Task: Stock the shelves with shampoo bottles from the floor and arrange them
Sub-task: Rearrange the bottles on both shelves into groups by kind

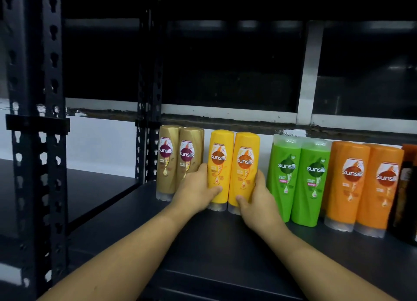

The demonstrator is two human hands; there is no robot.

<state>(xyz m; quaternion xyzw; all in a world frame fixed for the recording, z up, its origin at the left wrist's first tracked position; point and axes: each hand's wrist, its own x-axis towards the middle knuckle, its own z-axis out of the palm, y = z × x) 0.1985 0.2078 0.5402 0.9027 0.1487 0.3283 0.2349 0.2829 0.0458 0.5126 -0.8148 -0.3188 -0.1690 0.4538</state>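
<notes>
Yellow Sunsilk bottles (244, 149) stand cap-down on black shelf (203, 244). Gold bottles (178, 156) at 9 o'clock, green bottles (300, 176) at 3 o'clock. Left hand (196, 188) and right hand (259, 199) grip yellow pair, one each side. Likely smooth, slippery, stiff, light; hold low on sides.

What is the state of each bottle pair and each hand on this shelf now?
Gold bottles: standing cap-down, side by side.
Left yellow bottle: standing, held by left hand.
Right yellow bottle: standing, held by right hand.
Green bottles: standing, not held.
Orange bottles: standing, not held.
Dark bottle: partly out of frame.
</notes>
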